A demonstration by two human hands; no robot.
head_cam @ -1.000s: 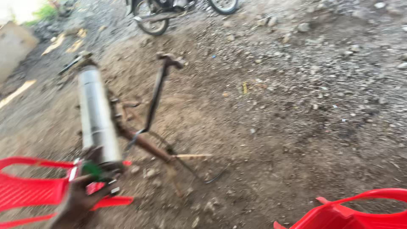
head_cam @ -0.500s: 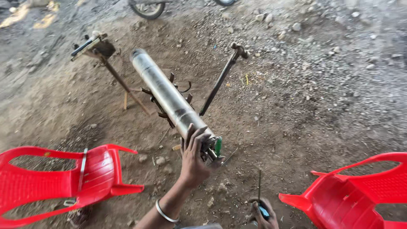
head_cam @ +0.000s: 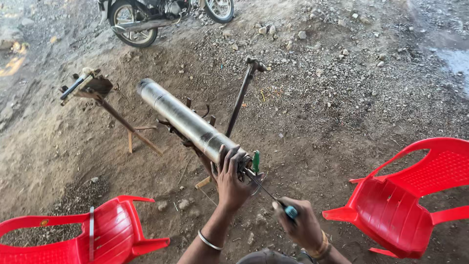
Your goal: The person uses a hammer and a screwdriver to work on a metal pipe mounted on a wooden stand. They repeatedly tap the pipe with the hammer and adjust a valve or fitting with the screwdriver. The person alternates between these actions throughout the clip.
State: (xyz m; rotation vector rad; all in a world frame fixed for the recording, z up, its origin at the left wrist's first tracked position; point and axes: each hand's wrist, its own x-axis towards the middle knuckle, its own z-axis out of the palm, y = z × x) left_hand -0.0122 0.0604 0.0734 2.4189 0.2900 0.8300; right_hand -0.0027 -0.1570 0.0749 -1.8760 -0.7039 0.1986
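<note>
Cylinder (head_cam: 188,122) first: one long grey metal tube, lying propped on a low rusty stand (head_cam: 193,139) over bare dirt, its long axis running from the far left down toward me, so the near end sits right in front of my hands. My left hand (head_cam: 231,182) is the nearer of the two: its fingers are spread and wrapped over that near end, pressing on the rim. My right hand (head_cam: 303,226) sits lower and to the right, closed in a fist on a screwdriver (head_cam: 273,198) with a blue handle, whose thin shaft points up-left into the end of the cylinder, just beside my left fingers. A green-handled tool (head_cam: 255,161) stands at the same end; I think it is a second screwdriver, though the view there is crowded. I count two red plastic chairs, one at lower left (head_cam: 112,234) and one at right (head_cam: 405,200), each well apart from the cylinder. One dark bar (head_cam: 240,100) leans upright behind the stand, one small clamp rig on legs (head_cam: 95,90) stands to the left, and one motorbike (head_cam: 146,17) is parked at the top.
</note>
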